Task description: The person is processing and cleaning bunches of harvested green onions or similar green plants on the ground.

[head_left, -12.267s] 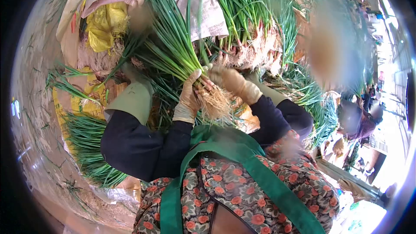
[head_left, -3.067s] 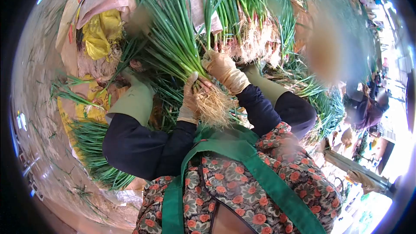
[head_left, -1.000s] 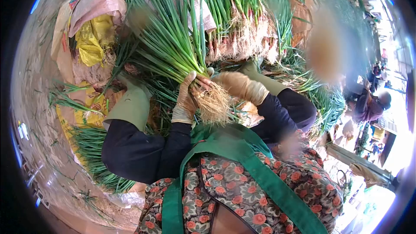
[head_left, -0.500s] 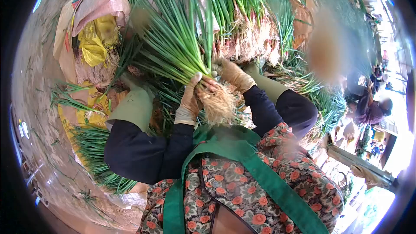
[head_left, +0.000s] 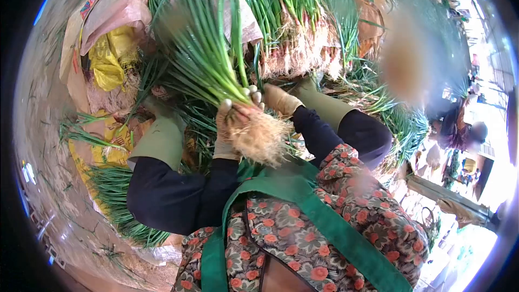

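A thick bunch of green onions [head_left: 216,70], leaves up and pale tangled roots toward me, is in my left hand [head_left: 226,136]. The gloved fingers of that hand wrap round the stems just above the roots. Beside the bunch on its right is my gloved right hand [head_left: 282,101], its fingers curled in. A single dark green leaf hangs close to those fingertips; whether they pinch it is hidden. Behind the hands, a large stack of green onions [head_left: 305,38] stands with reddish stems and whitish roots facing me.
My green boots [head_left: 162,140] flank the work. To the left lie a yellow bag [head_left: 111,65], a pink woven sack [head_left: 121,21] and more green onions [head_left: 116,194]. Loose onion leaves [head_left: 392,108] cover the ground at right. Another person [head_left: 459,127] is at far right.
The bunch in my left hand has moved slightly left, and its roots have turned more toward me. My right hand has come away from the stems, leaving a small gap.
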The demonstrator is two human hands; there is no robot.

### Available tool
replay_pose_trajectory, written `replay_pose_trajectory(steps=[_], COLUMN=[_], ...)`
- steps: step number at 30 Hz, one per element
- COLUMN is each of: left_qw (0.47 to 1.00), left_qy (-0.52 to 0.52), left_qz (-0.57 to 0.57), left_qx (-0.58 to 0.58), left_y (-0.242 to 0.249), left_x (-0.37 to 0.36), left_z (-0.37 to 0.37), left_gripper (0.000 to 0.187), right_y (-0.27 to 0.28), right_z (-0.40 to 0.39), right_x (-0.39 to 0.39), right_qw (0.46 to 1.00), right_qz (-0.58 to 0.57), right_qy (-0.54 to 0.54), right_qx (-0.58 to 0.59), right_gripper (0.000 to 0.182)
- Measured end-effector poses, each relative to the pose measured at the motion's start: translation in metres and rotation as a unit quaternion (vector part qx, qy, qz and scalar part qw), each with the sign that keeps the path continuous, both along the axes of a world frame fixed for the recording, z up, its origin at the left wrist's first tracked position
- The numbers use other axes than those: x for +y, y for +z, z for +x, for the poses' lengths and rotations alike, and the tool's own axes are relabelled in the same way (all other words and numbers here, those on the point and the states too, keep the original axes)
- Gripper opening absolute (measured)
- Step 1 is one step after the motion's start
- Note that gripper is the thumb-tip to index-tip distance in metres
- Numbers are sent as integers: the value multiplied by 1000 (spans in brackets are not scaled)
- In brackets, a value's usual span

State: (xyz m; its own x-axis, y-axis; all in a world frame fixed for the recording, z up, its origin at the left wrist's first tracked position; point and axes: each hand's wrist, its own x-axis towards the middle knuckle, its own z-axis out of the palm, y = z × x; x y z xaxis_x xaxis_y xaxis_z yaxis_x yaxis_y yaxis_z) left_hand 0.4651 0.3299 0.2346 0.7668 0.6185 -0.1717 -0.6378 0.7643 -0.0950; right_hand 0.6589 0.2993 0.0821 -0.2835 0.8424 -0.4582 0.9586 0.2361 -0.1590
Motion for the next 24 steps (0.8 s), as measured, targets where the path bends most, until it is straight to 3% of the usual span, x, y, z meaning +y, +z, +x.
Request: replay_pose_trajectory(steps=[2, 3, 4, 5, 7, 8, 9, 10, 12, 13, 14, 15, 16, 17, 18, 19, 20, 22, 23, 24], left_qw=[994, 990, 985, 992, 988, 989, 989, 990, 992, 994, 997, 996, 998, 998, 996, 993, 989, 993, 994, 995], left_qy=[50, 86, 149, 81, -1, -14, -27, -40, -25, -27, -22, 0, -27, -38, -28, -18, -9, -20, -27, -35], left_qz=[19, -35, -89, -67, -66, -68, -70, -74, -61, -51, -48, -92, -32, -26, -35, -44, -52, -53, -66, -78], left_qx=[-100, -109, -2, -74, -142, -134, -126, -118, -112, -89, -63, 4, 43, 49, 78, 108, 138, 102, 79, 56], left_y=[-14, 6, 18, 14, 18, 12, 2, -8, -1, -1, -1, 6, -19, -20, -19, -15, -6, -25, -30, -35], left_x=[4, 3, 4, 7, 9, 10, 12, 12, 17, 18, 15, 14, 14, 16, 14, 11, 11, 10, 9, 9], left_z=[0, -3, -1, -6, -11, -11, -11, -12, -8, -7, -7, -1, -4, -5, -3, -1, 2, -3, -5, -7], left_gripper=[54, 55, 57, 58, 62, 62, 63, 63, 63, 60, 58, 48, 61, 63, 50, 42, 43, 42, 42, 43], right_y=[72, 71, 71, 88, 127, 126, 119, 112, 104, 105, 140, 163, 154, 160, 166, 157, 160, 161, 164, 182], right_z=[3, 17, 38, 59, 95, 106, 117, 129, 135, 126, 83, 55, 45, 38, 36, 46, 58, 65, 49, 21], right_x=[-8, -4, 5, 28, 75, 87, 94, 94, 111, 98, 78, 64, 48, 35, 26, 20, 20, 17, 12, 7], right_qw=[977, 955, 950, 925, 823, 781, 779, 820, 857, 867, 873, 887, 896, 899, 903, 874, 893, 883, 894, 946], right_qz=[-187, -128, -26, 76, 208, 373, 430, 358, 131, 207, 275, 242, 266, 274, 284, 357, 259, 269, 235, 152], right_qy=[-49, -201, -238, -314, -484, -459, -446, -445, -498, -450, -395, -385, -346, -331, -315, -317, -368, -374, -364, -284], right_qx=[87, 179, 201, 201, 213, 200, 100, -26, 17, 47, 79, 75, 83, 77, 70, 93, 7, 87, 114, 35], right_gripper=[29, 36, 35, 33, 31, 32, 35, 35, 29, 28, 26, 24, 22, 21, 21, 21, 20, 20, 17, 22])
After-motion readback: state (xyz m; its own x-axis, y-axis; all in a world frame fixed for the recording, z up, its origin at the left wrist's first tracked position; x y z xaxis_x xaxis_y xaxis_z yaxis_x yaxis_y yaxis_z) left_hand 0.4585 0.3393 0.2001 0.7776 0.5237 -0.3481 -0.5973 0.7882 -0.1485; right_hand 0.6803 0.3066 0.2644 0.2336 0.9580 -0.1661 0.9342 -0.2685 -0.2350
